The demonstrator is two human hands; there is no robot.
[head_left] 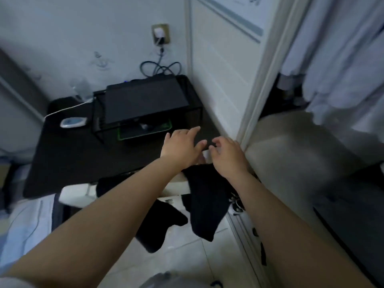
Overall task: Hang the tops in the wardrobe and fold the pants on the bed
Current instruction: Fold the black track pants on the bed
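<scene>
So you were standing at a black counter (68, 163) pushed into the corner, pale wall (83, 28) behind it and a white wardrobe door (220, 65) on the right. Floor (187, 252) was light tile. One black stand (143, 100) sat on the counter with a green-edged thing (145, 132) under it, one small grey-white gadget (73, 122) to its left, and one wall outlet (160, 33) with cables (160, 68) looping down. Inside the open wardrobe hung some whitish clothes (342, 59), too blurry to count, over a beige bundle (291, 146).

Both your hands were out over the counter's near right corner. Left hand (180, 147) had its fingers (194, 130) stretched out fairly straight, gripping nothing. Right hand (227, 155) had its fingers (214, 142) loosely curled, also nothing in them as far as I could tell.

The black garment (205, 196) was draped over the counter edge right under your wrists, hanging toward the floor. Plain, dark, limp; I couldn't tell if it was a top or pants. A second dark piece (160, 225) hung lower left of it, maybe the same garment.
</scene>
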